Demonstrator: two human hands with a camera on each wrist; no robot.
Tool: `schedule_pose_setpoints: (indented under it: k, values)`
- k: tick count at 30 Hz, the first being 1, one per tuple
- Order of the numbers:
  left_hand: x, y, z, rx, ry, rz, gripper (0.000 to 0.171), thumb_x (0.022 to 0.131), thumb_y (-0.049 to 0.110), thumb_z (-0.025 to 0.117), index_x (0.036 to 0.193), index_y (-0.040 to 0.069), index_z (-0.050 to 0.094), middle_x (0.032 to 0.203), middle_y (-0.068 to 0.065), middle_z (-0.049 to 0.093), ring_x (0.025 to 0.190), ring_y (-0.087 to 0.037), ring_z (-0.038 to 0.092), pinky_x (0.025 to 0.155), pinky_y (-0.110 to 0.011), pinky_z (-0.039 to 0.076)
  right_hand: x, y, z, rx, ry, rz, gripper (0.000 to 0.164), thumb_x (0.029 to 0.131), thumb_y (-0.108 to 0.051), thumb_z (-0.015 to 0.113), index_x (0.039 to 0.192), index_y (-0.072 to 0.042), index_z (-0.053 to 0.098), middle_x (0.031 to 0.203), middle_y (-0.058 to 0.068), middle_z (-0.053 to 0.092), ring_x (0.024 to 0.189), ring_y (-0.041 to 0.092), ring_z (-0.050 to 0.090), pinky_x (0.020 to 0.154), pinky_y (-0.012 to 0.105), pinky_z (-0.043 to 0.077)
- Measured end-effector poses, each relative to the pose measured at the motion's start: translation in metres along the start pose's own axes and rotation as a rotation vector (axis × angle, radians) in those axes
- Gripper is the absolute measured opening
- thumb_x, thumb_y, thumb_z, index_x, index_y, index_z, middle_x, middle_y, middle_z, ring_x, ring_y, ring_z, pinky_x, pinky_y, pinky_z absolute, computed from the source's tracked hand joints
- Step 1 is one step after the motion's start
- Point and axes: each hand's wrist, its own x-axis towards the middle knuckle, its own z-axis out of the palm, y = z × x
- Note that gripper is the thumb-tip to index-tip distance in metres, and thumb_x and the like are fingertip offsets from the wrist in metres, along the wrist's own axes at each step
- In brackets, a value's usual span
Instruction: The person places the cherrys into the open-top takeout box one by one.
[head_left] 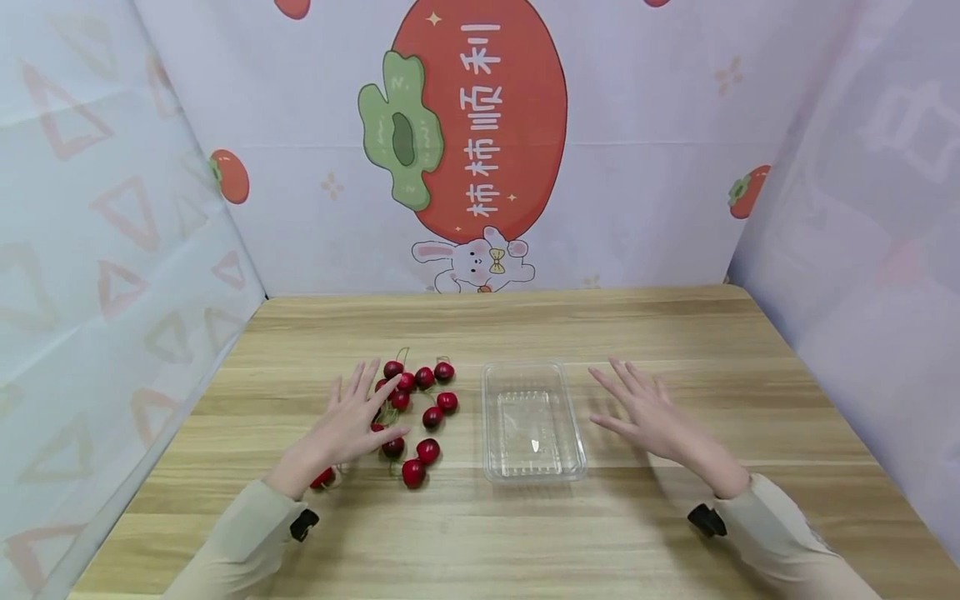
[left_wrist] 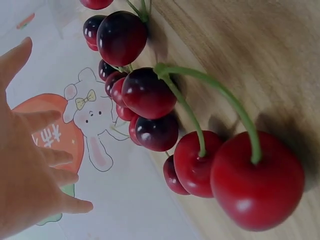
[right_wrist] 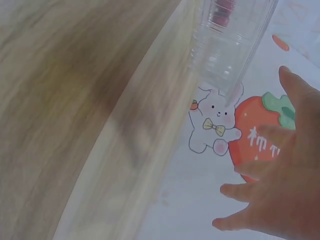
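Several dark red cherries (head_left: 427, 451) with green stems lie scattered on the left half of the table. My left hand (head_left: 347, 427) hovers over part of them, fingers spread and nothing held; it hides some cherries beneath it. A clear plastic box (head_left: 534, 423), without a lid, stands in the middle with its open side up and no fruit inside. To the right of the box, my right hand (head_left: 651, 417) is held out above the table with spread fingers, holding nothing. Large cherries (left_wrist: 257, 180) fill the near part of the left wrist view, below that hand.
A wood-grain table (head_left: 480, 542) lies beneath everything. Behind it hangs a white curtain (head_left: 637, 167) printed with a persimmon and a rabbit. Patterned cloth walls (head_left: 112, 250) close off the left and right sides. Dark bands (head_left: 303, 525) sit at both cuffs.
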Motion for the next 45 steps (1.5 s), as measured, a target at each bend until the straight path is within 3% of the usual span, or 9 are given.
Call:
schedule_pose_setpoints:
  k: [6,12,18,23,29,36,45]
  values:
    - [0.006,0.001,0.0,-0.009,0.048,0.043,0.069,0.081,0.041,0.059,0.136,0.008,0.033,0.144,-0.021,0.012,0.13,-0.041,0.006,0.098,-0.063,0.004,0.005,-0.003,0.002,0.093,0.007,-0.037,0.066,0.085,-0.045,0.052,0.14,-0.018,0.026,0.145,0.019,0.011,0.13,0.041,0.012,0.097,0.064,0.0]
    - [0.013,0.002,-0.004,-0.015,0.052,0.064,0.064,0.082,0.039,0.059,0.133,0.007,0.037,0.14,-0.023,0.022,0.129,-0.041,0.015,0.099,-0.061,0.01,0.01,-0.007,0.004,0.185,0.015,-0.073,0.062,0.086,-0.04,0.052,0.138,-0.013,0.03,0.143,0.021,0.015,0.126,0.044,0.021,0.095,0.064,0.016]
    - [0.021,0.002,-0.004,-0.023,0.097,0.131,0.052,0.08,0.027,0.065,0.122,0.0,0.05,0.13,-0.025,0.037,0.121,-0.04,0.032,0.097,-0.056,0.025,0.014,-0.009,0.008,0.304,0.026,-0.068,0.057,0.087,-0.037,0.052,0.135,-0.01,0.036,0.141,0.021,0.024,0.124,0.042,0.025,0.093,0.062,0.025]
    - [0.029,0.002,-0.004,-0.041,0.138,0.195,0.045,0.078,0.019,0.067,0.115,-0.003,0.055,0.12,-0.027,0.047,0.111,-0.04,0.045,0.091,-0.051,0.037,0.019,-0.01,0.013,0.487,0.025,-0.077,0.049,0.088,-0.025,0.054,0.13,-0.003,0.041,0.133,0.024,0.036,0.118,0.042,0.036,0.093,0.052,0.033]
    - [0.036,0.005,-0.006,-0.097,0.106,0.174,0.038,0.079,0.013,0.066,0.114,-0.001,0.057,0.116,-0.025,0.051,0.107,-0.037,0.048,0.088,-0.047,0.041,0.024,-0.01,0.019,0.667,0.009,-0.045,0.044,0.088,-0.017,0.054,0.126,0.003,0.044,0.126,0.026,0.043,0.108,0.041,0.048,0.086,0.043,0.044]
    - [0.045,0.009,-0.006,-0.193,0.045,0.131,0.03,0.083,0.01,0.061,0.112,-0.001,0.058,0.107,-0.016,0.055,0.096,-0.028,0.055,0.079,-0.037,0.047,0.027,-0.011,0.024,0.757,-0.005,0.005,0.044,0.087,-0.014,0.056,0.123,0.007,0.045,0.113,0.028,0.053,0.095,0.032,0.058,0.081,0.04,0.047]
    - [0.056,0.013,-0.001,-0.193,-0.013,0.091,0.023,0.083,0.005,0.059,0.106,0.0,0.061,0.103,-0.013,0.057,0.093,-0.026,0.056,0.078,-0.036,0.047,0.028,-0.013,0.026,0.838,-0.053,0.123,0.044,0.086,-0.009,0.056,0.123,0.01,0.043,0.096,0.027,0.061,0.084,0.033,0.062,0.082,0.039,0.047]
